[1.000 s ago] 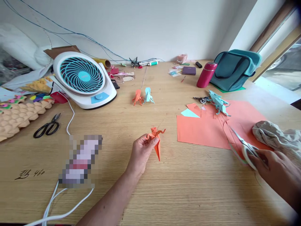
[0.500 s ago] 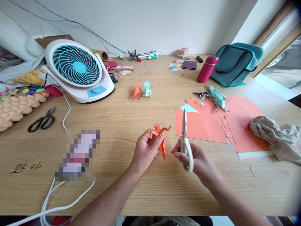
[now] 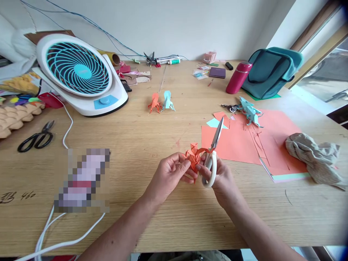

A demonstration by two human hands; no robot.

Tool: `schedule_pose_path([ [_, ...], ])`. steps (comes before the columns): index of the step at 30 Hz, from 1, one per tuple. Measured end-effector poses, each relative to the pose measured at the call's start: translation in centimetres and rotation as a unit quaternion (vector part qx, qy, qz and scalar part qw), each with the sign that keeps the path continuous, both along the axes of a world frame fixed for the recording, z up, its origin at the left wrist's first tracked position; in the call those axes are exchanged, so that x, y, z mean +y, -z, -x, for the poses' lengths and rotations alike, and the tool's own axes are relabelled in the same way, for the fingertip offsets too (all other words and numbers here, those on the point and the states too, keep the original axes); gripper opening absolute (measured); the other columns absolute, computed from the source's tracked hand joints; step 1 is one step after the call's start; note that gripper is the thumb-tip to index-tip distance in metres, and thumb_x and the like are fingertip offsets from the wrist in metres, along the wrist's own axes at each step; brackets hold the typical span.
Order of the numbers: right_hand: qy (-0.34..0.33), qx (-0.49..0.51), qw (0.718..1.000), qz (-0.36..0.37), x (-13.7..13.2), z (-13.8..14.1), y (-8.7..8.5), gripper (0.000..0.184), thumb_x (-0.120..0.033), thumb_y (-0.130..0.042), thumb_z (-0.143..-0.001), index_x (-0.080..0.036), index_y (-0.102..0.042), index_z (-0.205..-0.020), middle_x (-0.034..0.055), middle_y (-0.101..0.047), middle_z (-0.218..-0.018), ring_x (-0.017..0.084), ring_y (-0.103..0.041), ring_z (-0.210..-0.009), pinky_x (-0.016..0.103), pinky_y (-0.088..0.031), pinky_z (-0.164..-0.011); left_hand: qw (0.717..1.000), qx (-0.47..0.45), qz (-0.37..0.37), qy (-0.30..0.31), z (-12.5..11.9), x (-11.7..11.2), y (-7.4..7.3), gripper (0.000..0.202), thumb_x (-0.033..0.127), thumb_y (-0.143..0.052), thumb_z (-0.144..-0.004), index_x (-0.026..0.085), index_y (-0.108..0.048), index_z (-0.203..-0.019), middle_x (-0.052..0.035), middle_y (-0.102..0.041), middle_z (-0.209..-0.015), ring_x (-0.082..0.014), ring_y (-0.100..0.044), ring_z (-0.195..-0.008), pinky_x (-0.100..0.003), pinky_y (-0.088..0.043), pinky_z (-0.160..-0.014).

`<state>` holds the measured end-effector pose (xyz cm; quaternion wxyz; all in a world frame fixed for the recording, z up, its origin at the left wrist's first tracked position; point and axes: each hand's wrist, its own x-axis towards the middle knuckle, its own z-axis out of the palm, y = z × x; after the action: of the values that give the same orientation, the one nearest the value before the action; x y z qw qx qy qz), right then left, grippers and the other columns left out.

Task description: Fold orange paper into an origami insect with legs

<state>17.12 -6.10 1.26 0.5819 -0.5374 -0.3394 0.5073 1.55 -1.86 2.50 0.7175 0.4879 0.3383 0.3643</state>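
My left hand (image 3: 174, 173) pinches a folded orange origami figure (image 3: 193, 156) between thumb and fingers, above the table's front middle. White-handled scissors (image 3: 211, 165) are in my right hand (image 3: 221, 177), blades closed and pointing up and away. The right fingertips touch the figure's right side, and one orange strip of it reaches across to the scissors. My fingers hide part of the figure's lower end. Farther back stand an orange origami insect (image 3: 154, 103) and a light-blue one (image 3: 168, 100). A larger light-blue origami insect (image 3: 250, 112) rests on the orange paper sheets (image 3: 231, 143).
At the left are a fan (image 3: 78, 72), black-handled scissors (image 3: 36, 137), a blurred-out object (image 3: 81, 181) and white cables (image 3: 67, 241). At the right lie a crumpled grey cloth (image 3: 312, 152) and keys (image 3: 230, 108). A red bottle (image 3: 239, 78) stands beside a teal bag (image 3: 272, 72).
My right hand has moved left with the scissors to meet the origami figure. My left hand has shifted slightly right and its fingers have regripped. The view has turned a little right.
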Motion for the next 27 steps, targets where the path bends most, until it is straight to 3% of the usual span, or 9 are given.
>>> schedule_pose_path([
  [6, -0.014, 0.012, 1.000, -0.001, -0.4, -0.1, 0.1, 0.047, -0.046, -0.093, -0.061, -0.023, -0.061, -0.088, -0.0009, -0.063, -0.079, 0.015, -0.057, -0.069, 0.028, -0.048, -0.062, 0.996, 0.054, -0.059, -0.031, -0.4, -0.2, 0.7, 0.030, 0.040, -0.074, -0.087, 0.016, -0.061, -0.076, 0.0037, -0.063, -0.054, -0.0078, -0.059, -0.047, -0.017, -0.051, -0.049],
  [12, -0.033, 0.003, 0.999, 0.019, -0.4, 0.4, -0.3, 0.048, -0.052, -0.090, -0.063, -0.022, -0.060, -0.086, -0.0013, -0.062, -0.074, 0.013, -0.053, -0.063, 0.027, -0.045, -0.057, 0.990, 0.043, -0.084, -0.107, -0.5, -0.1, 1.2, 0.025, 0.032, -0.071, -0.089, 0.018, -0.056, -0.074, 0.0067, -0.059, -0.056, -0.0063, -0.055, -0.043, -0.017, -0.048, -0.047],
  [17, -0.012, -0.003, 1.000, 0.004, -0.1, 0.4, -0.5, 0.047, -0.052, -0.088, -0.065, -0.023, -0.059, -0.086, -0.0011, -0.061, -0.075, 0.014, -0.053, -0.065, 0.028, -0.045, -0.058, 0.993, 0.046, -0.069, -0.090, -0.5, -0.1, 0.9, 0.026, 0.035, -0.072, -0.087, 0.019, -0.056, -0.074, 0.0070, -0.057, -0.053, -0.0074, -0.054, -0.043, -0.020, -0.050, -0.048],
  [22, 0.010, 0.035, 0.999, -0.020, 0.0, 0.0, -0.5, 0.043, -0.044, -0.091, -0.064, -0.023, -0.059, -0.085, -0.0017, -0.062, -0.078, 0.015, -0.055, -0.071, 0.029, -0.046, -0.063, 0.994, 0.077, -0.067, -0.024, -0.5, -0.4, 0.7, 0.026, 0.036, -0.073, -0.085, 0.018, -0.057, -0.076, 0.0045, -0.062, -0.056, -0.0093, -0.061, -0.047, -0.020, -0.053, -0.050],
  [27, 0.004, 0.033, 0.999, -0.031, -0.3, 0.0, -0.1, 0.042, -0.039, -0.090, -0.067, -0.024, -0.057, -0.088, -0.0034, -0.060, -0.077, 0.014, -0.053, -0.068, 0.028, -0.045, -0.062, 0.990, 0.096, -0.099, -0.023, -0.6, -0.6, 0.2, 0.025, 0.037, -0.069, -0.088, 0.017, -0.058, -0.078, 0.0032, -0.063, -0.062, -0.0101, -0.063, -0.050, -0.021, -0.055, -0.051],
])
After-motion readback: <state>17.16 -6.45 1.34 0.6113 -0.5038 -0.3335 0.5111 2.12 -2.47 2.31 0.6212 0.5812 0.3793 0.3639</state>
